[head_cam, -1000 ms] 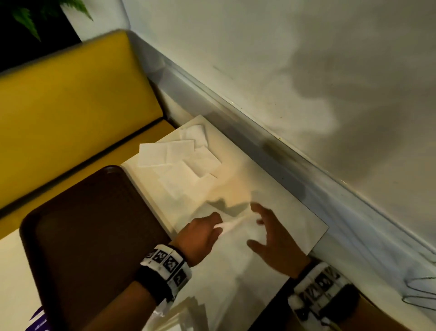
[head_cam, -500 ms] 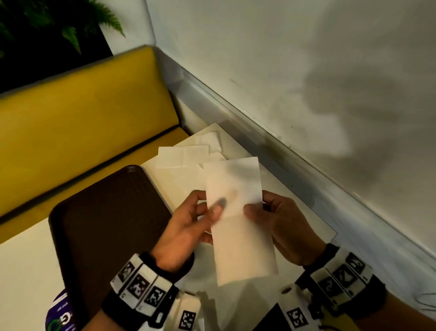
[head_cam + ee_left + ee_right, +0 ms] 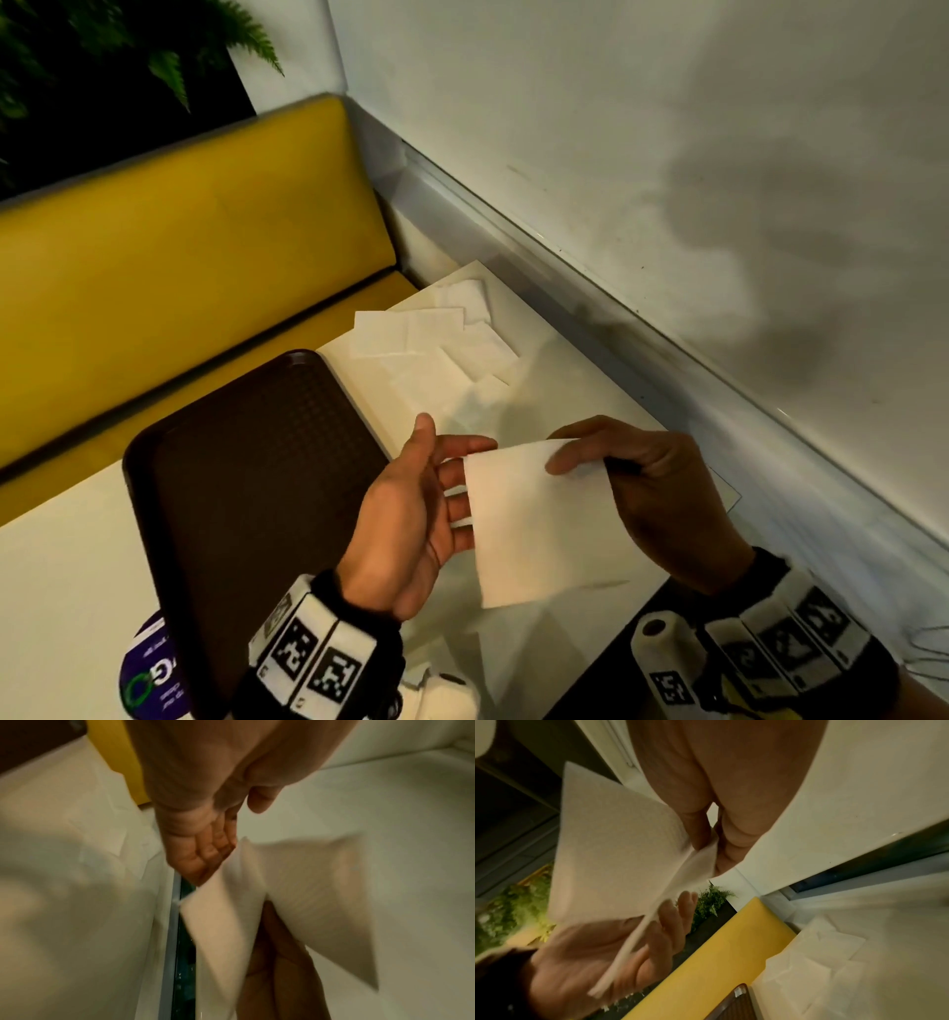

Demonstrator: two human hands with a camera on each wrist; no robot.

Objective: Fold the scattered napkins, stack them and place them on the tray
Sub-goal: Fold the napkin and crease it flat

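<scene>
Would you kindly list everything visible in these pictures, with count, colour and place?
held napkin: one, white, folded, in the air between both hands.
scattered napkins: several, white, overlapping on the table's far corner; exact count unclear.
tray: one, dark brown, on the table left of the hands, nothing on it.
table: one, cream.
bench seat: one, yellow, beyond the table.
plant: green fronds, top left.
wall: white, right side.
purple label: one, at the tray's near edge.
left hand: open, straight fingers under the napkin's left edge.
right hand: pinches the napkin's upper right corner.
</scene>
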